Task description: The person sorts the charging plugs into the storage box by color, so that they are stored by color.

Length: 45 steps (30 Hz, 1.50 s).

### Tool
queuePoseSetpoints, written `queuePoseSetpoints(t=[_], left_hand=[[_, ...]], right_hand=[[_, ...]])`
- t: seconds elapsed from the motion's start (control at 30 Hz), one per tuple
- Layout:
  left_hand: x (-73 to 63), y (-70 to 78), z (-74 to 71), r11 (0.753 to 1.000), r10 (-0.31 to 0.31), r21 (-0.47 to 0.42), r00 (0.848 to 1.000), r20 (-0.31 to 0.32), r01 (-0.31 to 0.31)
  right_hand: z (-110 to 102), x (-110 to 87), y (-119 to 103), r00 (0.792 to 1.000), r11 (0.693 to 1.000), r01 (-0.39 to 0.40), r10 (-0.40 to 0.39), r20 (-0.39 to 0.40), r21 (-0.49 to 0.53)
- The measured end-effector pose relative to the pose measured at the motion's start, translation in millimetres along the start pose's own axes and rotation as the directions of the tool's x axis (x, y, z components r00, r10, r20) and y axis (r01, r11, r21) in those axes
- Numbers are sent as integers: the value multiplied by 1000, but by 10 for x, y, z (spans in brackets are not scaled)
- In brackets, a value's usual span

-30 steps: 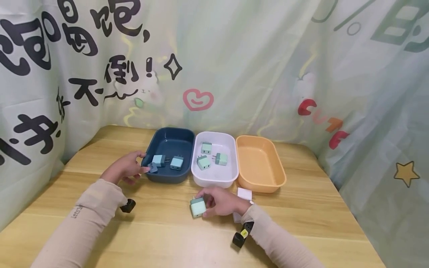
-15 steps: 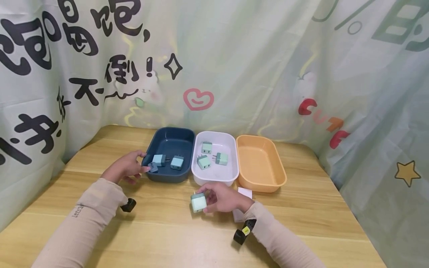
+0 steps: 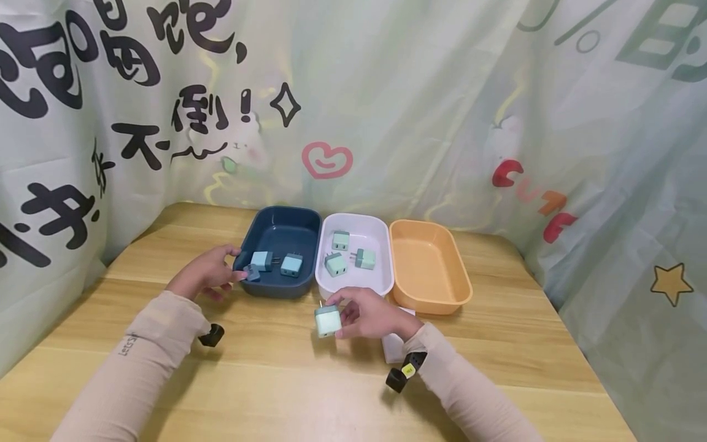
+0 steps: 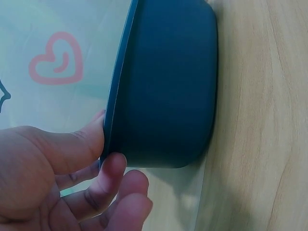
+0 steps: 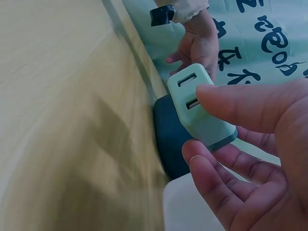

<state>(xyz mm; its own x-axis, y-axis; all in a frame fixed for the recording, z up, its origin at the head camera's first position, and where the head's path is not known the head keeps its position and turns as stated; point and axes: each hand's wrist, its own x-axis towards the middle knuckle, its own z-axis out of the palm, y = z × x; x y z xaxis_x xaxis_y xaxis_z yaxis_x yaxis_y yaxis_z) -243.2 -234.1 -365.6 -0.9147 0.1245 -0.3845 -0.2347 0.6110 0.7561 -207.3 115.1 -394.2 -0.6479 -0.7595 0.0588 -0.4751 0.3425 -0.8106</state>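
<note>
My right hand (image 3: pixel 372 316) pinches a pale green USB wall charger (image 3: pixel 328 321) between thumb and fingers, just in front of the white bin (image 3: pixel 356 285). Two USB ports show on the charger's (image 5: pixel 195 103) face in the right wrist view, with the thumb over part of one. At the left, my left hand (image 3: pixel 207 273) grips the rim of the dark blue bin (image 3: pixel 282 290); the left wrist view shows thumb and fingers pinching that rim (image 4: pixel 118 77). Inside the blue bin, light blue chargers (image 3: pixel 291 265) lie beside a blue-grey piece (image 3: pixel 251 272) by the left fingertips.
Several green chargers (image 3: pixel 335 264) lie in the white bin. An orange bin (image 3: pixel 431 264) stands to its right. A pale pinkish-white block (image 3: pixel 393 350) lies on the wooden table (image 3: pixel 287 393), partly hidden by my right wrist. A printed curtain (image 3: pixel 409 110) hangs behind.
My right hand has moved up and away from me with the green charger, toward the white bin. My left hand has stayed on the blue bin's rim.
</note>
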Motion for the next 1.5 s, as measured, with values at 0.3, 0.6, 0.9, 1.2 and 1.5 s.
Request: queuePoseSetpoints(t=[0.3,0.6,0.9,1.2,1.5], left_hand=[[1,16,-6,1000,-4,9,1000,-2,5],[12,4,-7,1000,0,14,1000,-1,0],[20,8,-12,1000,-14,15,1000,-8,14],[8,13,-5,1000,-6,22,1000,-13,6],[5,12,-4,1000,-2,19,1000,-11,3]], right_hand=[[-104,35,-53,1000,999,-1,2,-21,39],[-215,73,-63,998,999,-37,38,-39,35],[-301,169,-76,998,998,-38,40,-38,41],[-362,223,-21,996,997,-63,65,-57,47],[-423,259,-15,986,988,-126,135,-94,88]])
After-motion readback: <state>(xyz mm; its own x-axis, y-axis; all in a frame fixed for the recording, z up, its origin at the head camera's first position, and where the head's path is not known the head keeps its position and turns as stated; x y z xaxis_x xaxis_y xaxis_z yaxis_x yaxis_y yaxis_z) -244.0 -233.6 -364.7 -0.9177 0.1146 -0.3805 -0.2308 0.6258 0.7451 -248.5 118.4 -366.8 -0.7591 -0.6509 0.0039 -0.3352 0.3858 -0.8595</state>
